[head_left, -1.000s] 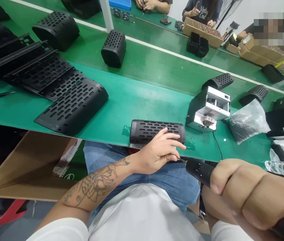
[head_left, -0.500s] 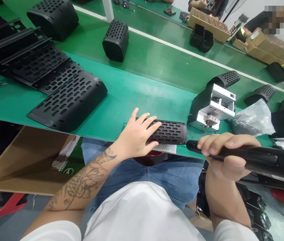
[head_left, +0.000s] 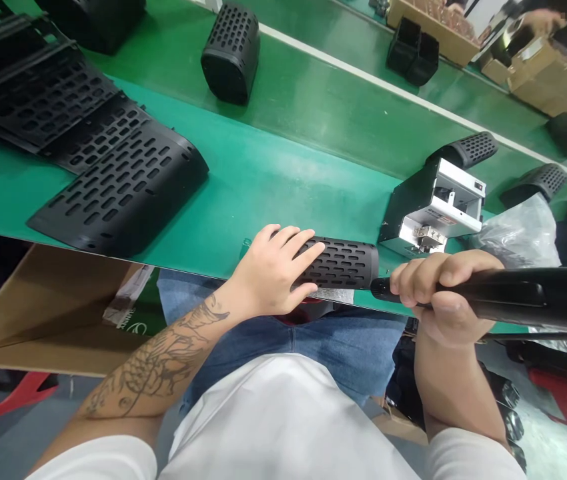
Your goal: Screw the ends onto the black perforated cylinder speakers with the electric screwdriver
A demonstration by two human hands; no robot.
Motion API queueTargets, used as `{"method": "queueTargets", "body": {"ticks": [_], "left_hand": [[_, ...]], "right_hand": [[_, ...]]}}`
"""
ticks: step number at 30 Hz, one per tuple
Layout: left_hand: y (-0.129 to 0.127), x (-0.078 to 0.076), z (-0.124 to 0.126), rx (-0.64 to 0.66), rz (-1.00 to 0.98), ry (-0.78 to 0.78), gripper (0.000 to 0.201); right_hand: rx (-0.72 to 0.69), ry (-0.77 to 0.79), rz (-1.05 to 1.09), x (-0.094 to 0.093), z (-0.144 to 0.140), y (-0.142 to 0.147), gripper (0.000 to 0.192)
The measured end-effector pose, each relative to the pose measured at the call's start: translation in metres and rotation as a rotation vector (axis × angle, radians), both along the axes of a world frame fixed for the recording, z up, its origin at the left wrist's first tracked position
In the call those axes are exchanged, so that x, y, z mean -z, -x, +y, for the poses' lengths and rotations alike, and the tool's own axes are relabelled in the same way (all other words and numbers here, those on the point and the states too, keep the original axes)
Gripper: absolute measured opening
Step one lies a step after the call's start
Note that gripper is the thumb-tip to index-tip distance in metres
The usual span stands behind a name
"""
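Our left hand (head_left: 268, 273) lies flat over the near end of the black perforated speaker shell (head_left: 338, 263), pinning it at the worktop's (head_left: 273, 173) near edge, fingers spread, not closed round it. Our right hand (head_left: 438, 293) has its grip wrapped tight on the black electric screwdriver (head_left: 503, 300), whose tip meets the shell's right end. We judge the step goes best with the driver kept in line with the shell's axis, steady downward pressure from the left palm, and light push until the bit seats. The screw feeder (head_left: 438, 210) sits just beyond, toward the far right.
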State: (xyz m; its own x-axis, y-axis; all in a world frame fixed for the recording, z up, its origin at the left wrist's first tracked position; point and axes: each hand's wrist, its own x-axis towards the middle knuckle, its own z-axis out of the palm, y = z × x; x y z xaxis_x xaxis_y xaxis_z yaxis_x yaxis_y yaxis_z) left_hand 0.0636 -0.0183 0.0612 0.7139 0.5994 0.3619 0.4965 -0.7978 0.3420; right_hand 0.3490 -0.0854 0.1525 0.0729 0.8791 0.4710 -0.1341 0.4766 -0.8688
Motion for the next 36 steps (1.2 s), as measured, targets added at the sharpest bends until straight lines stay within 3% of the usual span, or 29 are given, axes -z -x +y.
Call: {"method": "queueTargets", "body": {"ticks": [14, 20, 23, 26, 28, 32, 36], "left_hand": [[0.001, -0.001, -0.001, 0.012, 0.025, -0.029, 0.062], [0.0, 0.002, 0.002, 0.01, 0.008, -0.035, 0.061], [-0.004, 0.004, 0.003, 0.001, -0.016, -0.065, 0.06], [-0.009, 0.006, 0.002, -0.01, -0.022, -0.1, 0.06], [-0.01, 0.008, 0.001, -0.021, -0.048, -0.086, 0.057], [0.003, 0.02, 0.003, 0.003, -0.257, -0.013, 0.052], [0.027, 0.047, 0.012, -0.007, -0.435, 0.109, 0.082]], "right_hand": [[-0.12, -0.1, -0.114, 0.009, -0.007, 0.001, 0.031], [-0.052, -0.064, -0.105, 0.003, -0.014, 0.002, 0.025], [0.117, -0.101, -0.068, -0.009, -0.007, -0.02, 0.031], [0.501, -0.217, -0.085, -0.012, 0.017, -0.06, 0.035], [0.694, -0.317, -0.145, -0.004, 0.037, -0.087, 0.036], [0.673, -0.318, -0.268, 0.019, 0.059, -0.117, 0.044], [0.75, -0.216, -0.213, 0.02, 0.049, -0.111, 0.054]]}}
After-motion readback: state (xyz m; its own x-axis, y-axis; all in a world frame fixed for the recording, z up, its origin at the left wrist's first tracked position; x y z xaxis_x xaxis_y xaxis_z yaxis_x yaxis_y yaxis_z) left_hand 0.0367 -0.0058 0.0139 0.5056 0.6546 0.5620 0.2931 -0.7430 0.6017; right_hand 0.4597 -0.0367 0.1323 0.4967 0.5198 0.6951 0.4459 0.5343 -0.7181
